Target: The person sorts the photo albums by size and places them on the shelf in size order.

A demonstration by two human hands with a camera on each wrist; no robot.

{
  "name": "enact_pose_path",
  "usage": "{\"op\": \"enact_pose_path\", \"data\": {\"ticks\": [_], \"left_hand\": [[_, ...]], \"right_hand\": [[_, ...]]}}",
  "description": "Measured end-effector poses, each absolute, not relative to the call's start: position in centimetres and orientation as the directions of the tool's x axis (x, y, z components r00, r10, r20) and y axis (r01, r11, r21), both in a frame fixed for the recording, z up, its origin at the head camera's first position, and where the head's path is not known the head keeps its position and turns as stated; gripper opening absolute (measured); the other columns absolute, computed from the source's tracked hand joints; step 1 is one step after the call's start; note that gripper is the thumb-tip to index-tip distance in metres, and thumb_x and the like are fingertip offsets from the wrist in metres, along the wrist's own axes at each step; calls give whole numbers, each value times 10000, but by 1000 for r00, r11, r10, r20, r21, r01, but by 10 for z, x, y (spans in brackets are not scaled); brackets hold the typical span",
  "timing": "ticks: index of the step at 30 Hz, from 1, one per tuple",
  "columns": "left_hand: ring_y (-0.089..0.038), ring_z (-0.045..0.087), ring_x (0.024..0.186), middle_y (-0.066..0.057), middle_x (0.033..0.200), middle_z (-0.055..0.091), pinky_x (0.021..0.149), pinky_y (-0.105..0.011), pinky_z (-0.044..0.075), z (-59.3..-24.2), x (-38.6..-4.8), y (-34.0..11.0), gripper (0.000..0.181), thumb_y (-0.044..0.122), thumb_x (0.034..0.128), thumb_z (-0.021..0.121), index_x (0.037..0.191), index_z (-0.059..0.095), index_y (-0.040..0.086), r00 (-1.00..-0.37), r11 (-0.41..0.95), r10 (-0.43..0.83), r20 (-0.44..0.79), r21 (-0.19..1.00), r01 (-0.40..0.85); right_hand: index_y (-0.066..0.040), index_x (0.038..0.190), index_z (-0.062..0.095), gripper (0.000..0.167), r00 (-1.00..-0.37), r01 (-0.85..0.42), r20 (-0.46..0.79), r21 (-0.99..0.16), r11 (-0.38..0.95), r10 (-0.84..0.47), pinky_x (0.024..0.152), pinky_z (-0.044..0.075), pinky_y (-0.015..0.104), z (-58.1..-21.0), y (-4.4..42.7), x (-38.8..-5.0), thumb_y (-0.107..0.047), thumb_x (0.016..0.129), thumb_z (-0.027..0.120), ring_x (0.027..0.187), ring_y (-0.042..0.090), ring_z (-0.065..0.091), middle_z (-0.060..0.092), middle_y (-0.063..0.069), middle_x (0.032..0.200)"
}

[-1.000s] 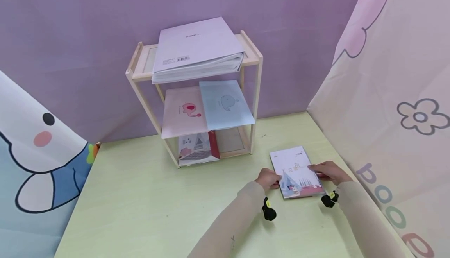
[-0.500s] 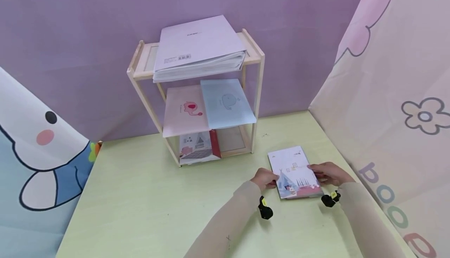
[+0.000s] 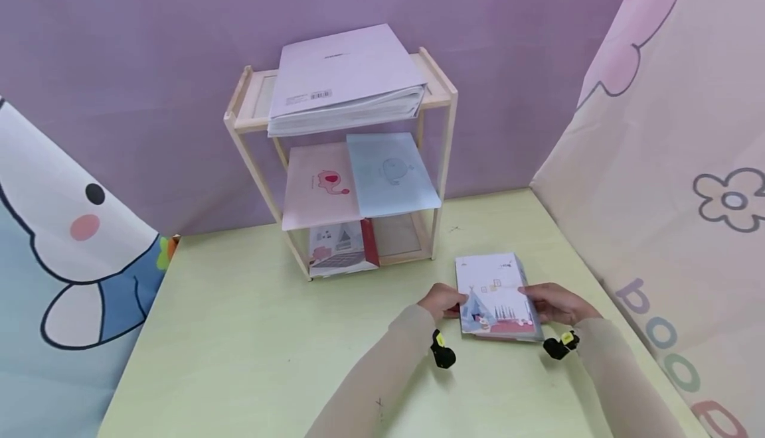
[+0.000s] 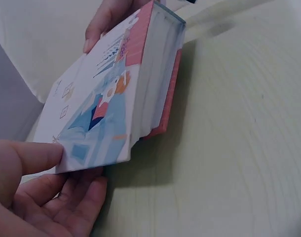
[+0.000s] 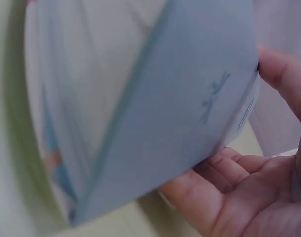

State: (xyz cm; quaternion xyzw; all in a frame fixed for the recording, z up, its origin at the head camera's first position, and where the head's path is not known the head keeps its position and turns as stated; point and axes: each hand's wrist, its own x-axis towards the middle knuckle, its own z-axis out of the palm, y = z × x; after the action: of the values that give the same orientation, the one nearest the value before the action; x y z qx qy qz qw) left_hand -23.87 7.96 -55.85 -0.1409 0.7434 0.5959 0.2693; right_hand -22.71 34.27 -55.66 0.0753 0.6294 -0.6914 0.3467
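A thick small book point(image 3: 493, 292) with a white cover, a blue tent and a red band is held by both hands just over the table at the right. My left hand point(image 3: 441, 300) pinches its left edge, thumb on the cover and fingers underneath, as the left wrist view shows on the book point(image 4: 98, 108). On the opposite edge my right hand point(image 3: 556, 302) grips with thumb on top and fingers below. The right wrist view shows the book's grey-blue side point(image 5: 175, 113) and page edges close up, with the right hand point(image 5: 254, 192) around a corner.
A wooden shelf rack point(image 3: 445, 152) stands behind. It bears a lilac book stack point(image 3: 346, 73) on top, a pink notebook point(image 3: 319, 189) and a blue notebook point(image 3: 394, 172) in the middle, and another book point(image 3: 340, 249) below. A patterned curtain point(image 3: 675, 159) borders the table's right edge.
Both hands have carried the book a little to the left and turned it slightly, so more of its right side shows. The head view has shifted slightly; the shelf's contents are unchanged.
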Motion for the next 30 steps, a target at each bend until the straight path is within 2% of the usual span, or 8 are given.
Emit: {"op": "enact_pose_path", "data": {"ticks": [4, 13, 20, 25, 30], "left_hand": [[-134, 618, 699, -44, 782, 650, 676, -264, 550, -556, -237, 73, 64, 82, 856, 677, 873, 660, 23, -817, 264, 133, -562, 814, -517], [-118, 586, 656, -50, 754, 641, 645, -238, 544, -559, -237, 58, 105, 93, 855, 672, 923, 691, 15, -805, 173, 126, -580, 812, -558], [-149, 632, 730, -88, 854, 685, 653, -251, 533, -562, -237, 41, 199, 105, 871, 647, 1032, 661, -9, -799, 85, 169, -577, 816, -572], [-162, 648, 765, -122, 897, 695, 700, -288, 549, -562, -235, 27, 215, 83, 889, 618, 1056, 655, -47, -813, 6, 204, -545, 832, -555], [-175, 663, 782, -134, 907, 701, 726, -312, 557, -560, -231, 15, 236, 90, 892, 603, 1066, 642, -65, -826, -1, 219, -519, 847, -532]], "right_hand": [[-59, 993, 665, 207, -752, 572, -525, -821, 2, -399, 798, 549, 393, -558, 339, -226, -168, 982, 489, 862, 234, 673, 688, 112, 936], [-33, 1014, 650, 213, -781, 550, -522, -835, 20, -344, 757, 560, 360, -558, 320, -222, -190, 971, 513, 816, 196, 661, 685, 82, 902], [-6, 1021, 632, 223, -807, 529, -522, -847, 52, -275, 626, 538, 257, -552, 298, -220, -202, 948, 553, 742, 143, 620, 677, 48, 843], [18, 1072, 601, 284, -822, 516, -521, -852, 85, -230, 522, 439, 200, -551, 283, -221, -233, 942, 571, 701, 118, 586, 672, 33, 825], [80, 1149, 547, 393, -836, 506, -519, -855, 116, -179, 553, 467, 230, -549, 269, -220, -241, 928, 597, 708, 123, 587, 664, 24, 820]]}}
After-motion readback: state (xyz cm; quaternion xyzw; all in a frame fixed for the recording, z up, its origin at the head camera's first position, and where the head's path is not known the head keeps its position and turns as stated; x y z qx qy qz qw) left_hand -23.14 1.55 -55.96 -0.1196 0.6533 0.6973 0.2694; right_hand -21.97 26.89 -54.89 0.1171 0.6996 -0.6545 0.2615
